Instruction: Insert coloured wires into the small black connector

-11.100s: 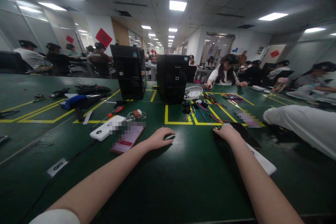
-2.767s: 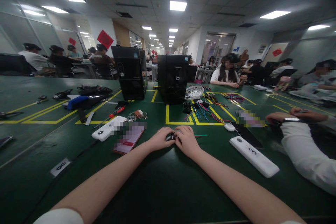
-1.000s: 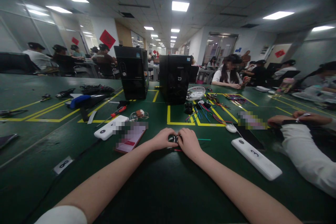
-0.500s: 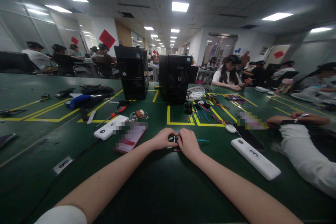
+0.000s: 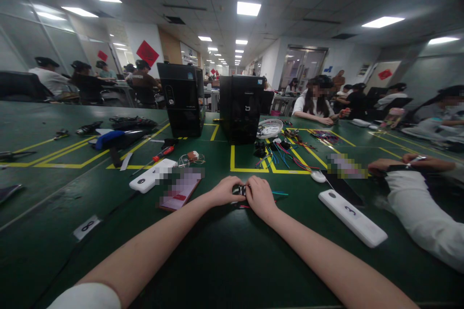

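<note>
At the middle of the green table, my left hand [image 5: 224, 191] and my right hand [image 5: 259, 198] meet around a small black-and-white part [image 5: 241, 190]. Fingers of both hands are closed on it, so most of its shape is hidden and I cannot make out its exact kind. Teal wires [image 5: 282, 194] stick out to the right from behind my right hand, and a short red wire [image 5: 244, 206] shows just below. Left of my left hand lies a phone [image 5: 188, 188] with a partly blurred screen.
Two black computer towers [image 5: 181, 101] stand ahead. Coloured wires with black parts [image 5: 277, 149] lie beside a white basket [image 5: 270, 128]. White power banks [image 5: 353, 217] flank my arms. A red screwdriver [image 5: 161, 152] lies left. At right, a co-worker's sleeve [image 5: 416, 203] rests on the table.
Both hands keep nearly the same place and grip on the small part. The teal and red wires have shifted very slightly.
</note>
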A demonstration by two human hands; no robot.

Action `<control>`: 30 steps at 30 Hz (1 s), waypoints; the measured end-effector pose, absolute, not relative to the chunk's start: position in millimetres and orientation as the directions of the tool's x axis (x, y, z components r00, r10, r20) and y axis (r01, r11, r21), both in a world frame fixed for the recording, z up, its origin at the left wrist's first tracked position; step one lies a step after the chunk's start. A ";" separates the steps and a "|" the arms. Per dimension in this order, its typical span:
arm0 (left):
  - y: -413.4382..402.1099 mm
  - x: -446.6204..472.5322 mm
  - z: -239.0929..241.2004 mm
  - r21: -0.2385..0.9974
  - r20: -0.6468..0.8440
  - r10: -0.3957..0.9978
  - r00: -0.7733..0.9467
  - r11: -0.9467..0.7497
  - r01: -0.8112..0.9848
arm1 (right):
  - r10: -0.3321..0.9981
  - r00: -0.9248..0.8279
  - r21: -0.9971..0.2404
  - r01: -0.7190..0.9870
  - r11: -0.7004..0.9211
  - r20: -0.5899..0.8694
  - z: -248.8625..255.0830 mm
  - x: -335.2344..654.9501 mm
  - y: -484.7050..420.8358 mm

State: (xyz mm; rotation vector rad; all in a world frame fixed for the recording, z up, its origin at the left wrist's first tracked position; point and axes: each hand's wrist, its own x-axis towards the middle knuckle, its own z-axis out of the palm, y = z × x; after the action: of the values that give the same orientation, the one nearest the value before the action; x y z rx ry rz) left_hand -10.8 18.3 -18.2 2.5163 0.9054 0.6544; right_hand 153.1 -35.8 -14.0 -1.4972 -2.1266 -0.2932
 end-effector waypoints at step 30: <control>61.5 6.0 -28.1 0.514 0.341 0.725 0.598 -0.676 0.528 | 0.783 -0.111 -0.164 0.951 0.263 0.612 -16.1 162.3 14.8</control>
State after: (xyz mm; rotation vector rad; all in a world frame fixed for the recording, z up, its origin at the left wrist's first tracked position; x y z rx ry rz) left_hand 6.0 61.5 -28.1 2.4681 1.0102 0.7608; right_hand 162.3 14.8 -16.1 -1.5645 -1.9375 -0.3601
